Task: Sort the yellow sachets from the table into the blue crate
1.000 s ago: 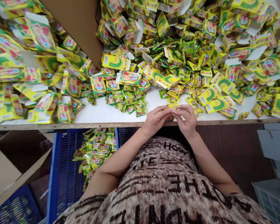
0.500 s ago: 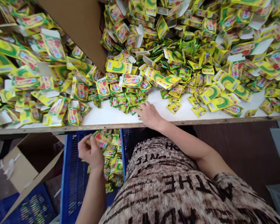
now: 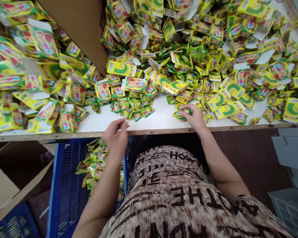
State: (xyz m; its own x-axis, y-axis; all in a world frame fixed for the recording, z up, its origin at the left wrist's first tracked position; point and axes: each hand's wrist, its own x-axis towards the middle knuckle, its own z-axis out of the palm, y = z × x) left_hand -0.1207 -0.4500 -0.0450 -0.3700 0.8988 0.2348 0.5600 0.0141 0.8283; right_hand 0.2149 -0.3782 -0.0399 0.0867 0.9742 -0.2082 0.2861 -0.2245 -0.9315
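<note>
My right hand (image 3: 195,118) is at the front of the white table, thumb and fingers pinched on a small green sachet (image 3: 185,112). Yellow sachets lie under and beside its fingertips. Over the table's front edge hovers my left hand (image 3: 116,137), slightly blurred, its fingers loosely bent and apart with nothing visible in them. Just beyond it is a cluster of small green sachets (image 3: 136,105). Behind that cluster lie printed yellow-green boxes (image 3: 135,84), some with white flaps raised. Below the left hand, a blue crate (image 3: 64,185) contains many yellow-green packs (image 3: 96,158), partly hidden by my forearm.
Heaps of boxes (image 3: 240,29) and sachets cover the back of the table (image 3: 161,114). A brown cardboard panel (image 3: 76,26) slants between the left and middle heaps. An open carton (image 3: 5,178) stands on the lower left, and pale grey bins (image 3: 290,201) on the lower right.
My left hand has let go of a box over the crate and risen to the table edge. My right hand has moved right from the green cluster and now pinches a sachet.
</note>
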